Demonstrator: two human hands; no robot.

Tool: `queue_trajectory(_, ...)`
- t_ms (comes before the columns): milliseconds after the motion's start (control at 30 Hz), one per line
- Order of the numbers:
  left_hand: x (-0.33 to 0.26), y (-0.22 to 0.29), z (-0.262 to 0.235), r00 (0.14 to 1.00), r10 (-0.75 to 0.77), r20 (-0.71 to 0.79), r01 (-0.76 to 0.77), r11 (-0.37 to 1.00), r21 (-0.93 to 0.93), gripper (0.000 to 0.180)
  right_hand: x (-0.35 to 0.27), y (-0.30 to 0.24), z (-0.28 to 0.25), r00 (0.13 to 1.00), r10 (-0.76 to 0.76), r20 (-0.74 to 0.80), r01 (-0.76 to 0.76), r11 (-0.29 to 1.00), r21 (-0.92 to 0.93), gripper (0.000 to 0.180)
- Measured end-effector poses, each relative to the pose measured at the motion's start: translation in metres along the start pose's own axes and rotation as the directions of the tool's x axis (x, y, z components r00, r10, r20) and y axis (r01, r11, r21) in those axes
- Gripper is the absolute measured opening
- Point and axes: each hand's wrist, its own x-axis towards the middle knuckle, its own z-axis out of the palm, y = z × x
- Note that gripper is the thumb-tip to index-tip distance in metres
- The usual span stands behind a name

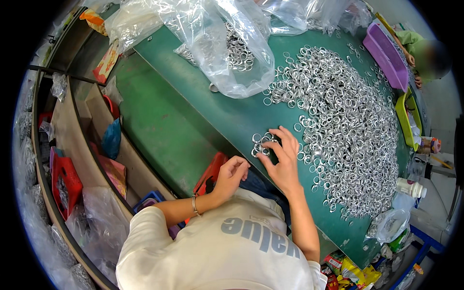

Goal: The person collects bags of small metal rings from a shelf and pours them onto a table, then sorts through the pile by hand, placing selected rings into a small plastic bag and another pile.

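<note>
Metal rings (261,144) under right hand (283,162) near table edge (227,145).

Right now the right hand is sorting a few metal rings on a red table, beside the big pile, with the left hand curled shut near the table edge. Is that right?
Not quite: the table is green, not red, as the head view shows. The rest holds: the right hand fingers a few rings beside the big pile, and the left hand is curled shut near the table edge.
</note>
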Motion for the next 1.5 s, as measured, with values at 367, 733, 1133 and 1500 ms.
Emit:
queue_trajectory(367, 0.002, -0.001, 0.000, 0.998, -0.029, 0.060, 0.032, 0.998, -0.052, 0.015, -0.006, 0.003, -0.009, 0.932, 0.349, -0.098, -0.297, 0.891, 0.343, 0.003)
queue_trajectory(733, 0.003, -0.006, -0.006, 0.954, -0.223, 0.199, 0.222, 0.975, 0.030, 0.027, -0.002, 0.006, -0.011, 0.983, 0.133, -0.123, -0.143, 0.987, -0.076, 0.010)
queue_trajectory(1133, 0.058, -0.008, -0.036, 0.389, -0.335, 0.858, 0.913, 0.265, -0.310, 0.056, 0.000, -0.010, 0.008, 0.937, -0.152, 0.315, 0.205, 0.968, -0.143, 0.054)
queue_trajectory(1500, 0.055, -0.055, -0.045, 0.367, -0.567, 0.737, 0.919, 0.099, -0.381, 0.032, -0.051, -0.036, -0.004, 0.962, -0.199, 0.190, 0.152, 0.960, 0.236, 0.029)
